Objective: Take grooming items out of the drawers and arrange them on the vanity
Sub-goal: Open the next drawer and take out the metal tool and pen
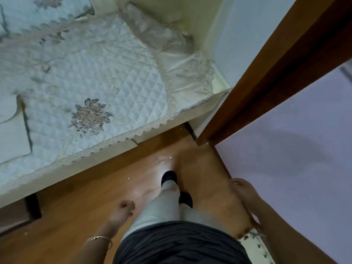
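The person was walking across the wooden floor (85,197); no vanity, drawers or grooming items were in view. The left hand (123,208), at 7 o'clock, was loosely curled and empty; the right hand (242,189), at 4 o'clock, hung relaxed and empty. The quilted bed (85,82) lay at 10 o'clock. Judging by this, the step was still the approach; next calls for reaching the drawers.

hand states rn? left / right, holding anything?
Left hand: closed in a loose fist, nothing visible in it.
Right hand: fingers spread open, resting against the pale lilac wall, holding nothing.
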Demonstrator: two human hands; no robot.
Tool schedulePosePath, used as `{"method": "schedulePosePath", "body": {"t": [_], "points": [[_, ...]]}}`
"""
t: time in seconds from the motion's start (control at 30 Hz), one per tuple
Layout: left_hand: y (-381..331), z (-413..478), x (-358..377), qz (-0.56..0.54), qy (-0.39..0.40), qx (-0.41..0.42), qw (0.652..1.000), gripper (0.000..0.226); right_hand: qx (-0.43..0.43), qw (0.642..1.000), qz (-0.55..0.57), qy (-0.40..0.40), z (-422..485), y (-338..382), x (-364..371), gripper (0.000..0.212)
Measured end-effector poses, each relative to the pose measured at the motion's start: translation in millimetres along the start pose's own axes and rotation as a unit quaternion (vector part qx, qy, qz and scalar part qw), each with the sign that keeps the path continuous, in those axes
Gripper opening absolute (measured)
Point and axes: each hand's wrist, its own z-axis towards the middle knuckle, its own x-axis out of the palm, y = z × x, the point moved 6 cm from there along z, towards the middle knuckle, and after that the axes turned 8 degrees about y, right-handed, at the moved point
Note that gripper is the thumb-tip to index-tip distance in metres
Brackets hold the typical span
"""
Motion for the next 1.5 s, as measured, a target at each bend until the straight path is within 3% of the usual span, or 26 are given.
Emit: {"method": "schedulePosePath", "body": {"t": [0.1, 0.23, 0.33, 0.4, 0.6, 0.77, 0.9, 1.0, 1.2, 1.37, 1.5], "points": [[-10, 13, -7, -0.005, -0.01, -0.027, 1.0, 0.015, 0.031, 0.999, 0.003, 0.03, -3, 7, 13, 0.019], [-49, 21, -9, 0.008, -0.003, 0.018, 1.0, 0.029, 0.055, 0.994, -0.019, 0.087, 9, 22, 16, 0.012], [-70, 22, -11, -0.008, -0.032, 0.042, 0.999, 0.017, 0.063, 0.993, -0.036, 0.09, 23, 38, -1, 0.025], [-71, 25, -10, -0.034, -0.058, 0.044, 0.997, 0.015, 0.054, 0.992, -0.056, 0.099, 34, 53, -12, 0.021], [-41, 12, 37, -0.145, -0.125, -0.038, 0.981, 0.015, 0.018, 0.982, -0.126, 0.138, 66, 95, -38, 0.012], [-25, 3, 92, -0.185, -0.1, -0.085, 0.974, 0.017, -0.004, 0.969, -0.189, 0.158, 90, 123, -54, 0.017], [-39, 5, 117, -0.192, -0.087, -0.065, 0.975, 0.028, -0.004, 0.96, -0.224, 0.167, 108, 136, -55, 0.015], [-57, 15, 120, -0.194, -0.09, -0.06, 0.975, 0.02, -0.011, 0.956, -0.231, 0.182, 119, 147, -46, 0.016], [-120, 62, 100, -0.249, -0.093, -0.017, 0.964, 0.01, -0.004, 0.97, -0.146, 0.196, 145, 175, -4, 0.026], [-158, 115, 75, -0.412, -0.114, 0.041, 0.903, 0.033, 0.019, 0.976, 0.075, 0.204, 158, 208, 35, 0.035], [-171, 139, 60, -0.5, -0.083, 0.052, 0.86, 0.029, 0.036, 0.95, 0.215, 0.222, 173, 210, 48, 0.025]]}}
